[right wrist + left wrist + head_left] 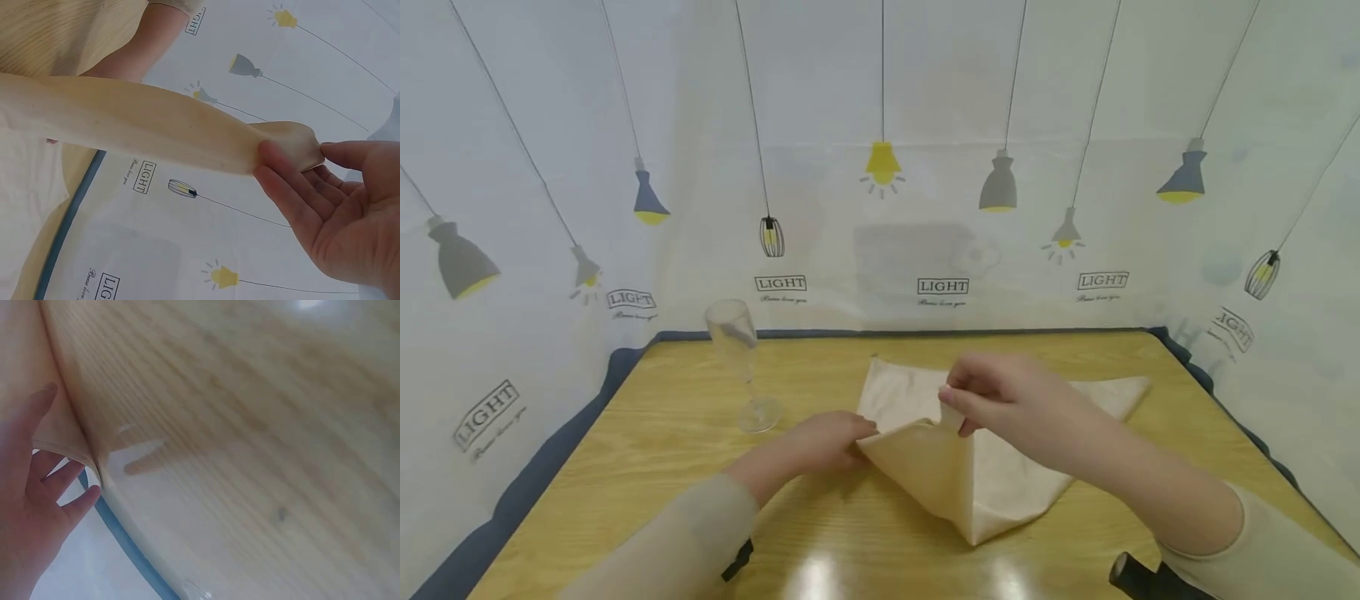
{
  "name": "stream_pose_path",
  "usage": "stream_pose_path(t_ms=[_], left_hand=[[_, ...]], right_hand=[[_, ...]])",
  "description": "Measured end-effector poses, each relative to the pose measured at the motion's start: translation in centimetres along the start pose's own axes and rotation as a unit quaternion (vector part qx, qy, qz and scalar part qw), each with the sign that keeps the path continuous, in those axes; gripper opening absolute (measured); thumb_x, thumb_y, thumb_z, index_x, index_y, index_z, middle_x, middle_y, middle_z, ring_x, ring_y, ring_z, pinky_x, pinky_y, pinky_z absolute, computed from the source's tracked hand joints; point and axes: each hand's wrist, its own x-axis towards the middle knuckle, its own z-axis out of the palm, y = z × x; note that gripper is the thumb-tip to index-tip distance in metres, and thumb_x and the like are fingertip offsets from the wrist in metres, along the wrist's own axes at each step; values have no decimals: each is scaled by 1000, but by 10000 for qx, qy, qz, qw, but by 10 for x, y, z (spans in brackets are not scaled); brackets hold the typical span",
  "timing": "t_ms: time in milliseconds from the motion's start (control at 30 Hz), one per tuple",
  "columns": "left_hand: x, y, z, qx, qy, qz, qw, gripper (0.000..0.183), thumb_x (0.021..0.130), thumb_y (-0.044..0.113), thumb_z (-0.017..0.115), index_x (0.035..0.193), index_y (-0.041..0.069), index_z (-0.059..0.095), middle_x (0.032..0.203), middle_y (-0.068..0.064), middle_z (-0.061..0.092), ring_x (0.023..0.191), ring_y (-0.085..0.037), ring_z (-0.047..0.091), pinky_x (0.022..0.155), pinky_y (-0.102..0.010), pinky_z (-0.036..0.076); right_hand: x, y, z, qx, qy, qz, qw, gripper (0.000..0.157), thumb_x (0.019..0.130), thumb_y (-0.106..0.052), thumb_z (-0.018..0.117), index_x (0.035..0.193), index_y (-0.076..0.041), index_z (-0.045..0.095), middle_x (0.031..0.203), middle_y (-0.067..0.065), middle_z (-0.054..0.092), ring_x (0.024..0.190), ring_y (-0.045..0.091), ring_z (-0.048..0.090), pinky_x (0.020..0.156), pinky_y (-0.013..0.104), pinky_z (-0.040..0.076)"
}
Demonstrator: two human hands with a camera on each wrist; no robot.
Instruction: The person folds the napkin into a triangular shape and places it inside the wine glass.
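Pale sheeting (820, 75) printed with hanging lamps and the word "LIGHT" rises behind and on both sides of a wooden table (662, 450), with a dark blue strip (880, 334) along the table's far edge. On the wood, right of centre, lies a cream cloth (928, 475), partly folded over, its near corner pointing toward the person and another corner reaching out to the far right, past the right forearm.

At the cloth's left corner, the person's left hand (833, 442) grasps the edge: the thumb lies on one face and the other fingers pass behind the hem, so the fabric runs between them. Higher up, the right hand (1007, 396) pinches a lifted edge between thumb and fingers, the cloth rising from the table to the fingertips. Between the two hands the upper layer stands away from the rest, making a hollow fold.

Beyond the left hand and to its left, a clear stemmed glass (741, 354) stands upright, apart from cloth and fingers. Light sleeves (700, 525) cover both forearms.
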Motion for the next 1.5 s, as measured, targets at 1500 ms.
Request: stream_pose_path(t_ms=[1500], left_hand=[[58, -29, -1, 307, -54, -1016, 9943, 28, 98, 13, 60, 125, 17, 64, 122, -2, 63, 113, -22, 57, 101, -38, 43]], right_hand=[[-65, 35, -49, -927, 1696, -327, 9806, 12, 95, -6, 62, 89, -17, 64, 79, -12, 67, 70, 8, 66, 62, 25, 52]])
